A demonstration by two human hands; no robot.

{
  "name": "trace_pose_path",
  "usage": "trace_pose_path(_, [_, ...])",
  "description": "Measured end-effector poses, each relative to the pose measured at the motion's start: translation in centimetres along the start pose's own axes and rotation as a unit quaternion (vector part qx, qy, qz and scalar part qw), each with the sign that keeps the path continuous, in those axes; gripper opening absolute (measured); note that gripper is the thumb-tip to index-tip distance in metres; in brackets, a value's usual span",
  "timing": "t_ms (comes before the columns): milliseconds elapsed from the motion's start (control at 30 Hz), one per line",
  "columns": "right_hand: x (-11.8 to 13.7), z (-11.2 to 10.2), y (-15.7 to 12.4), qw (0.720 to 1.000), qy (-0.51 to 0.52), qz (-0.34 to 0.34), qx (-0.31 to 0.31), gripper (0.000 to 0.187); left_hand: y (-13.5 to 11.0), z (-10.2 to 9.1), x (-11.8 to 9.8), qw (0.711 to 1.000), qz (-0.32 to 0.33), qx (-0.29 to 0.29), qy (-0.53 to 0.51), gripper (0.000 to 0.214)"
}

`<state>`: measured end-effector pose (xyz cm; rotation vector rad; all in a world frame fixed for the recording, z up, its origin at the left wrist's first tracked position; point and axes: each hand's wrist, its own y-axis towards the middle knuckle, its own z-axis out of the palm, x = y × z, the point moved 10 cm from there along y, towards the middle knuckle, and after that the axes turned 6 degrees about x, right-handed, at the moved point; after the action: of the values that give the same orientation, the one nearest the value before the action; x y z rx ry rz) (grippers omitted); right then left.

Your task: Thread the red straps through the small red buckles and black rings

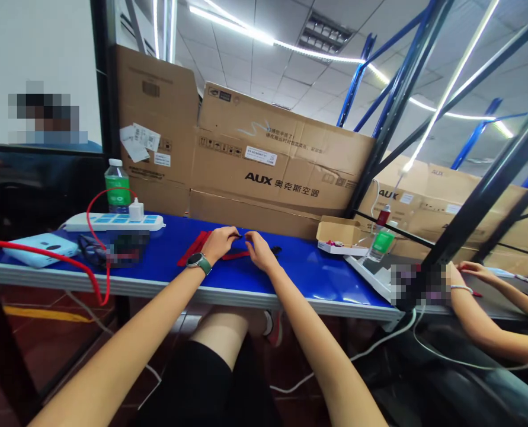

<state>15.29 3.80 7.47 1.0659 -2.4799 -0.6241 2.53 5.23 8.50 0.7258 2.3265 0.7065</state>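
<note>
Over the blue tabletop (317,276), my left hand (220,242), with a watch (198,260) at its wrist, pinches a small dark piece (236,236) whose kind is too small to tell. Close by on the right is my right hand (260,251), its fingers closed together near that piece; what they hold, if anything, I cannot make out. Red material (195,248) lies beside and partly behind my left hand. A red strip (236,255) shows between the two hands. Just right of my right hand is a small black object (277,250).
A power strip (74,222), a green-labelled bottle (118,188), a light-blue case (41,249) and a red cable (86,274) occupy the left side. An open carton (341,232) stands at the right. Cardboard (255,160) walls the back. A co-worker's hands (477,274) are at far right.
</note>
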Motion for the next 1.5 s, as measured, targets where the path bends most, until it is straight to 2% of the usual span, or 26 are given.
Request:
trace_pose_path(67, [1.2,1.2,-0.1,0.995,-0.055,-0.040,0.068,0.034,-0.4,-1.3,1.1,0.997,-0.054,-0.054,0.017,0.016])
trace_pose_path(167, [2.4,3.7,-0.4,0.972,-0.125,-0.096,0.173,0.025,-0.9,-2.0,2.5,0.988,-0.118,-0.082,0.047,0.017])
trace_pose_path(300, [2.1,5.2,-0.1,0.955,-0.207,-0.081,0.197,0.019,-1.1,-1.8,3.3,0.983,-0.155,-0.069,0.071,0.015])
trace_pose_path(400, [1.8,5.3,0.1,0.957,-0.214,-0.064,0.183,0.021,-1.2,-1.5,3.7,0.983,-0.161,-0.060,0.067,0.016])
trace_pose_path(467, [1.4,4.6,0.1,0.969,-0.181,-0.051,0.159,0.023,-1.1,-1.1,4.1,0.984,-0.163,-0.051,0.049,0.016])
trace_pose_path(600, [-0.6,1.3,0.0,0.997,-0.064,0.016,0.041,0.028,-0.9,-0.2,4.7,0.987,-0.159,-0.031,0.000,0.016])
trace_pose_path(700, [-2.1,-0.1,-0.2,0.998,-0.005,0.058,-0.021,0.022,-0.5,0.3,4.3,0.991,-0.131,-0.021,-0.024,0.016])
trace_pose_path(867, [-2.2,0.6,-0.1,0.997,0.001,0.074,-0.004,0.015,-0.1,1.2,2.8,0.997,-0.058,0.011,-0.038,0.015])
trace_pose_path(1033, [-2.0,1.4,-0.2,0.996,0.002,0.083,0.041,0.018,-0.1,1.2,2.9,0.998,-0.058,0.007,-0.037,0.017])
trace_pose_path(1200, [-1.8,0.8,-0.4,0.996,-0.006,0.084,0.014,0.019,-0.2,0.9,3.5,0.996,-0.086,-0.012,-0.029,0.017])
trace_pose_path(1400, [-1.7,0.5,-0.4,0.996,-0.036,0.084,0.000,0.015,0.0,1.5,2.2,0.998,-0.043,0.021,-0.045,0.017])
trace_pose_path(1500, [-1.6,-0.4,-0.5,0.995,-0.042,0.084,-0.043,0.015,-0.2,0.9,2.9,0.995,-0.088,0.002,-0.037,0.018])
